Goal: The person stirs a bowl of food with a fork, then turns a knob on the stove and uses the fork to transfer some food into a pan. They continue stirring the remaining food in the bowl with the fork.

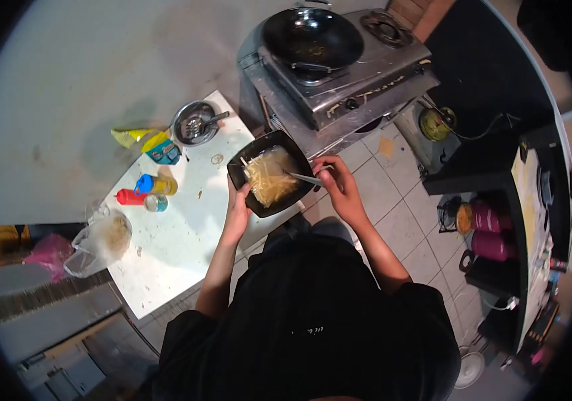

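Observation:
A black square bowl point(292, 191) with rounded corners is held out in front of my body, over the table's right edge. Pale yellow strips of food point(269, 184) fill much of it, with a whitish blur at the upper side. My left hand point(238, 210) grips the bowl's left side, thumb at the rim. In my right hand point(337, 186) is a metal utensil point(307, 178), its handle pinched between the fingers at the bowl's right rim. The utensil's far end goes into the food, so its kind cannot be made out.
A white table point(186, 237) carries a steel bowl point(194, 123) with a utensil, a yellow-teal packet point(162, 148), bottles point(158, 185) and a plastic bag point(102, 244). A wok point(313, 40) sits on the gas stove point(366, 73). Right stands a dark shelf point(480, 180).

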A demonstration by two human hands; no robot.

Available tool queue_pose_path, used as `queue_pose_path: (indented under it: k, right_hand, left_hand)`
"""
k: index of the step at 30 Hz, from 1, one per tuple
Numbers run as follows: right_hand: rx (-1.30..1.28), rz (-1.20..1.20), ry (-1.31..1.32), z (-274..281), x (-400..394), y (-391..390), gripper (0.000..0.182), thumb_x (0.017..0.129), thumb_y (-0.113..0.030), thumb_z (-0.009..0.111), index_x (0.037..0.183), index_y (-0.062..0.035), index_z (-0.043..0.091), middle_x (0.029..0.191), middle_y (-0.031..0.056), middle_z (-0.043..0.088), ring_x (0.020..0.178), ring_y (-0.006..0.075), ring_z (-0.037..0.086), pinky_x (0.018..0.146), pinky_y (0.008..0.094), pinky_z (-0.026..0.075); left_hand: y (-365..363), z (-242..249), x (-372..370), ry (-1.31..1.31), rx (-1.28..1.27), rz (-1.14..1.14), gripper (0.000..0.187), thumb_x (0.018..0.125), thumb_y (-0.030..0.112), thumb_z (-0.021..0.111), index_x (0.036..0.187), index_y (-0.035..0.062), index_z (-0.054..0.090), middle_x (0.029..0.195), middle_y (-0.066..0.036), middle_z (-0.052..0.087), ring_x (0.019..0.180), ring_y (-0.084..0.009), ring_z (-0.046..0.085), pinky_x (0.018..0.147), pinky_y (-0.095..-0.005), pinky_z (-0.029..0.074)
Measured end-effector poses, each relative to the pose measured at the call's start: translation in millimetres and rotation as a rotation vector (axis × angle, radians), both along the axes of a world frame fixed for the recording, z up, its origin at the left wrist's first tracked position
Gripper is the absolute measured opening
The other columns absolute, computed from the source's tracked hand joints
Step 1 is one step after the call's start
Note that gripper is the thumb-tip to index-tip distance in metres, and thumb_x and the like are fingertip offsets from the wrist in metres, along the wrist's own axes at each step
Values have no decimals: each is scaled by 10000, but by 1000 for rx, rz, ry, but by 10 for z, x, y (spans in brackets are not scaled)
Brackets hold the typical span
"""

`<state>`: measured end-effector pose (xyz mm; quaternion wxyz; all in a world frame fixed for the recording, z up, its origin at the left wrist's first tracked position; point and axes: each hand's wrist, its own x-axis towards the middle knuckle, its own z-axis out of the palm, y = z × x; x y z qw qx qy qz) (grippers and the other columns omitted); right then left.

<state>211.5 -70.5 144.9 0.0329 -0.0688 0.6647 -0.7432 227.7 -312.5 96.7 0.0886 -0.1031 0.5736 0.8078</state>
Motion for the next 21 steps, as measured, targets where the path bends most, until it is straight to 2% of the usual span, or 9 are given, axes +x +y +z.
queue_pose_path:
  k: [2,5,6,7,9,11,15,17,21]
  right_hand:
    - [41,8,17,49,190,146,364,977,-293,539,1227,-36,477,1087,70,526,931,133,545,777,290,481]
    - [44,95,319,112,433,406,513,947,-339,580,1329,-60,382,1191,99,446,1000,192,545,826,318,477]
    - [-172,169,181,75,510,592,530,924,-267,619,1341,-61,365,1218,83,438,1053,200,528,890,326,444]
    - [-174,160,188,15,498,760,530,924,-267,619,1341,-61,365,1218,83,438,1053,200,528,890,326,444]
    - [4,-154,91,-207,298,1048,431,921,-206,621,1278,-54,435,1172,85,482,1025,182,549,827,300,477]
    - [398,-322,190,-654,-146,1272,297,913,-101,606,1187,-48,507,1113,99,532,983,181,587,753,293,512]
    - [518,-352,241,-1470,-1086,1520,278,869,-25,612,1137,-42,538,1099,130,560,882,248,638,735,330,536]
    - [597,-367,307,-1736,-1544,1548,301,858,-30,621,1146,-45,536,1109,139,560,862,280,644,756,350,537]
    - [713,-470,582,-2059,-2143,1566,333,841,-65,636,1155,-57,526,1052,149,575,933,364,604,793,424,506]
  left_hand:
    - [156,42,48,13,65,-34,576,961,227,422,1475,117,186,1378,-93,390,1242,-193,449,936,-334,471]
    - [287,-88,157,-25,132,-99,567,962,216,418,1474,111,197,1383,-92,389,1247,-194,446,934,-330,470]
    - [285,-236,196,-45,164,-117,544,967,203,405,1467,105,215,1398,-96,383,1260,-209,441,943,-339,475]
    - [323,-222,247,-40,160,-127,544,967,203,405,1467,105,215,1398,-96,383,1260,-209,441,943,-339,475]
    - [380,-129,342,-135,185,-122,536,970,200,396,1468,111,218,1410,-100,380,1267,-226,442,952,-354,481]
    - [329,-218,393,-226,212,-179,514,982,215,378,1465,110,235,1395,-108,408,1242,-238,479,982,-366,465]
    - [107,-708,403,-356,276,-168,497,968,205,397,1434,68,292,1369,-100,448,1246,-221,481,1050,-373,392]
    - [180,-752,352,-279,74,-62,526,938,322,427,1345,-10,406,1268,-166,560,1161,-298,563,1004,-432,444]
    - [182,-904,212,-340,-24,-101,603,883,366,494,1348,-7,402,1292,-166,537,1176,-291,551,1018,-414,428]
